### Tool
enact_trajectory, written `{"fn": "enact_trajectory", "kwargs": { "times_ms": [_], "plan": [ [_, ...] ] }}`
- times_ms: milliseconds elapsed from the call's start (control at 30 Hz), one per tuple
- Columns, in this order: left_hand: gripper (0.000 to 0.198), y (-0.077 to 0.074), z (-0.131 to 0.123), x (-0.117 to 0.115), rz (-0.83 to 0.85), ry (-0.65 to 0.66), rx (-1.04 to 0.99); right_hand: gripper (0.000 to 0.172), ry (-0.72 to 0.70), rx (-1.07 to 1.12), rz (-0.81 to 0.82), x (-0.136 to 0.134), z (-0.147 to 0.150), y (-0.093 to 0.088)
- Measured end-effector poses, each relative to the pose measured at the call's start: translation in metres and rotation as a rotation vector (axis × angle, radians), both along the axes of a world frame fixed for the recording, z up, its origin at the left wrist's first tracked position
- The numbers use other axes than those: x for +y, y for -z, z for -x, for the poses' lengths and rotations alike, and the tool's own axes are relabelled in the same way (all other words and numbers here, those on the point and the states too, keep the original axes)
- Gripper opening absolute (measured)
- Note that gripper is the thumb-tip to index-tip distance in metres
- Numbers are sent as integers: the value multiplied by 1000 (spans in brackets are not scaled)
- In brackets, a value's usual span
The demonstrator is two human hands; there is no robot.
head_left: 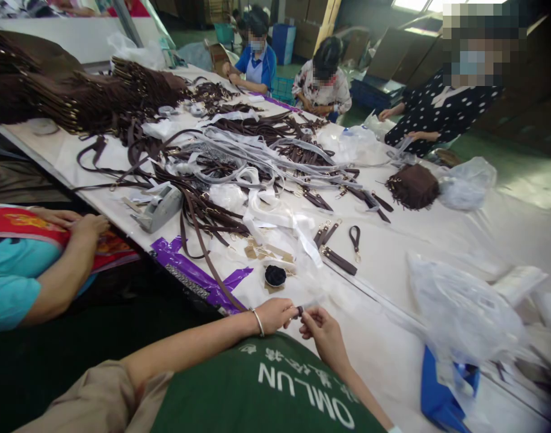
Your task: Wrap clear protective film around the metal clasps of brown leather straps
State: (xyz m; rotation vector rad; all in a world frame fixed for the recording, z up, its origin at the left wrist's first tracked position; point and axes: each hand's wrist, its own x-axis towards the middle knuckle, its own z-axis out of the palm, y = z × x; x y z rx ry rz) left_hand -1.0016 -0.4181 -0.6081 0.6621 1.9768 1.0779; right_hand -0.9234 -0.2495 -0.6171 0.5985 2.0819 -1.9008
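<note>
Close to my apron, over the table's near edge, my left hand (275, 315) and my right hand (324, 334) meet with fingers closed. Between their fingertips is a small dark brown strap piece (299, 311), mostly covered by the fingers. A long brown strap (216, 273) runs from the pile down to behind my left wrist; whether it joins the held piece is hidden. Just beyond my hands sits a small round dish with black contents (275, 275). Farther off lie short brown straps with metal clasps (340, 261) and a brown wrist loop (355, 239).
A heap of brown straps and white strips (239, 162) covers the table's middle. A grey tape dispenser (160, 207) stands left, near purple tape (189, 270). Plastic bags (465, 307) lie right. A co-worker's hands (83, 225) are at left; several people work across the table.
</note>
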Motion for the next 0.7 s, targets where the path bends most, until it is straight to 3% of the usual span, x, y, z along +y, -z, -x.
{"fn": "enact_trajectory", "kwargs": {
  "times_ms": [133,267,333,400,500,567,633,700],
  "plan": [
    [19,-3,-4,0,7,189,113,40,27,-65,69,2,-5,0],
    [21,-9,-1,7,293,294,457,38,-27,20,-105,0,-3,-2],
    [21,-10,2,15,318,287,510,36,-22,85,-164,-1,-2,-6],
    [25,-10,3,21,243,194,370,36,9,119,-141,1,-3,-7],
    [45,0,6,26,18,8,-153,41,106,106,19,7,-6,4],
    [48,10,8,27,-152,-8,-404,47,167,95,81,11,-6,16],
    [45,17,9,29,-202,52,-419,53,197,91,67,13,-5,25],
    [37,17,9,33,-83,139,-133,56,182,97,-3,13,-3,27]
  ]
}}
